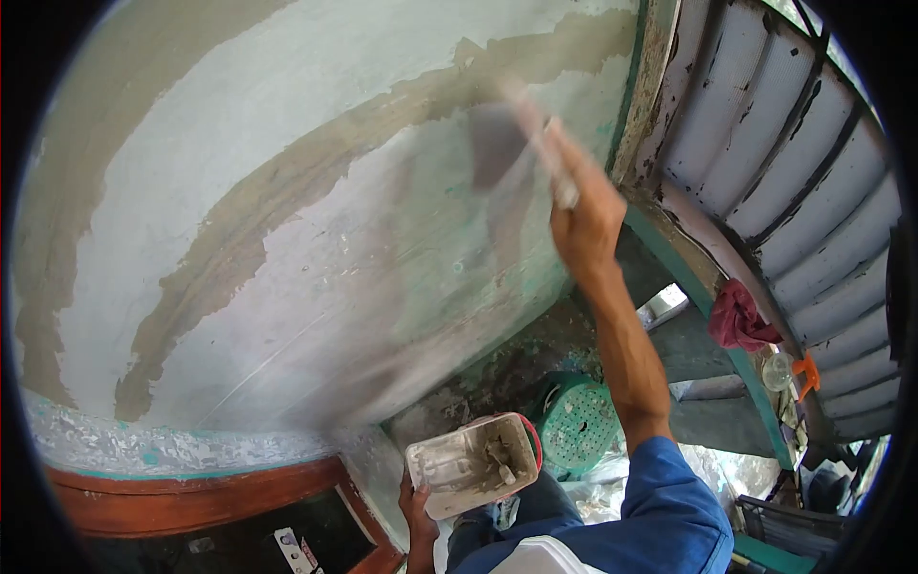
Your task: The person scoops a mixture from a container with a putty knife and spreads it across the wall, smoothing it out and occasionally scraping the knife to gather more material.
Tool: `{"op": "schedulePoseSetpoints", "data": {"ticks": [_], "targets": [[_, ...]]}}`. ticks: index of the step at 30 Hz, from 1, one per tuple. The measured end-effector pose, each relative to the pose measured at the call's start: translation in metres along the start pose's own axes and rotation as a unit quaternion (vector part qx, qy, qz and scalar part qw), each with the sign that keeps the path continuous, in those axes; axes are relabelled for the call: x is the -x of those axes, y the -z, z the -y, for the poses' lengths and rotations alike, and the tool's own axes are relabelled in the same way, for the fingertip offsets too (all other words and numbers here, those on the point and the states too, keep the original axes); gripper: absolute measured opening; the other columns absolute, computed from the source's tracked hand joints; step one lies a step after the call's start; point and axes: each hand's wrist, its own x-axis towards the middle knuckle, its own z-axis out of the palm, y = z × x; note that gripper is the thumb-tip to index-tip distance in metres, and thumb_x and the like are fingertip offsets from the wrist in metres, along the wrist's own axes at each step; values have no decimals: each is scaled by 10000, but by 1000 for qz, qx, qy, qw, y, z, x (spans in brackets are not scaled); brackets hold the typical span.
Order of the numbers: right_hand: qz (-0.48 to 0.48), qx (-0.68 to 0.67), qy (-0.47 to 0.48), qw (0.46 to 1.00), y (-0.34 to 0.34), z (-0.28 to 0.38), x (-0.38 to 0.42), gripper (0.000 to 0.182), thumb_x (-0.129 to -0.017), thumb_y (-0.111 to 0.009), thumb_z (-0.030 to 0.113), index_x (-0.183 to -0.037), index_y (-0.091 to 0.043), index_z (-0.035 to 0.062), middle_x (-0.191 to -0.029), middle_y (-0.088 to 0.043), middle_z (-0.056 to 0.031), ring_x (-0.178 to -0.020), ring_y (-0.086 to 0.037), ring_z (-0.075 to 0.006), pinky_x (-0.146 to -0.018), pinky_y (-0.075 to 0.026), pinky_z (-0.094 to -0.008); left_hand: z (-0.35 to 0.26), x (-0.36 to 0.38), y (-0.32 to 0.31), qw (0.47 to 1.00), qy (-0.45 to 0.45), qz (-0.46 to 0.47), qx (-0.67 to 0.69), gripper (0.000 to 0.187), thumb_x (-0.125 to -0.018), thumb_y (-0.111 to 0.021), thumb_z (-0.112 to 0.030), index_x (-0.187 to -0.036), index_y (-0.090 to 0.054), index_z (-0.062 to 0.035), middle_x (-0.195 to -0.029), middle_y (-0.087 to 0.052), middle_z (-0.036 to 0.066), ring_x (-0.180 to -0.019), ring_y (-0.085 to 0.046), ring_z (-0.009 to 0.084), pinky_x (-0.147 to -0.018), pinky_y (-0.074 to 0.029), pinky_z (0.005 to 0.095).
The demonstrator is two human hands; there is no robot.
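Observation:
My right hand [586, 222] is raised to the wall [316, 277], its fingers closed round a putty knife [541, 143]. The tool is smeared by motion, and its blade end lies over a brownish band of filler [382, 105] on the pale wall. Low in the view, my left hand [418, 509] grips the left side of a rectangular plastic tub [430, 474]. The tub tilts toward me. Grey-brown paste coats its inside, with a lump at the right end. Part of the left hand is hidden by the tub.
A green perforated stool [577, 421] stands below, beside a red rim [534, 442] behind the tub. To the right are a green-edged ledge [712, 316], a maroon cloth [741, 316], an orange-handled item [808, 371] and corrugated panels [794, 163]. An orange-brown wooden frame [191, 502] is at lower left.

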Motion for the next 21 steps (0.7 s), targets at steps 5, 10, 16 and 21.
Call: {"op": "schedulePoseSetpoints", "data": {"ticks": [5, 10, 16, 21], "targets": [[-49, 151, -47, 986, -64, 29, -40, 625, -833, -707, 31, -1451, -649, 103, -1110, -769, -136, -759, -703, -289, -607, -556, -379, 9, -5, -2, 1000, -1, 3, -28, 740, -918, -614, -395, -1526, -503, 12, -1387, -633, 151, -1268, -623, 282, -1082, -480, 413], [78, -151, 17, 985, -32, 96, 21, 590, -837, -652, -69, -1405, -680, 89, -1231, -766, -188, -1034, -780, -311, -838, -642, -400, -3, -13, -1, 999, 39, 2, -4, 829, -877, -650, -343, -1574, -456, 61, -1455, -586, 198, -1322, -575, 302, -1127, -427, 395], [-65, 209, -207, 954, 10, -97, -83, 221, -1048, -676, 257, -1087, -760, 57, -812, -749, -127, -730, -746, -276, -625, -555, -400, -4, 6, 15, 1000, -4, -25, -1, 814, -889, -625, -330, -1585, -442, 50, -1441, -602, 191, -1279, -613, 305, -1094, -471, 410], [-16, 131, 14, 991, -65, 47, -38, 245, -893, -710, 96, -1135, -750, 104, -916, -766, -129, -749, -736, -307, -626, -574, -427, -13, 9, 22, 999, -6, -32, 35, 827, -895, -624, -352, -1593, -425, 44, -1433, -603, 193, -1273, -619, 319, -1079, -482, 413]]}}
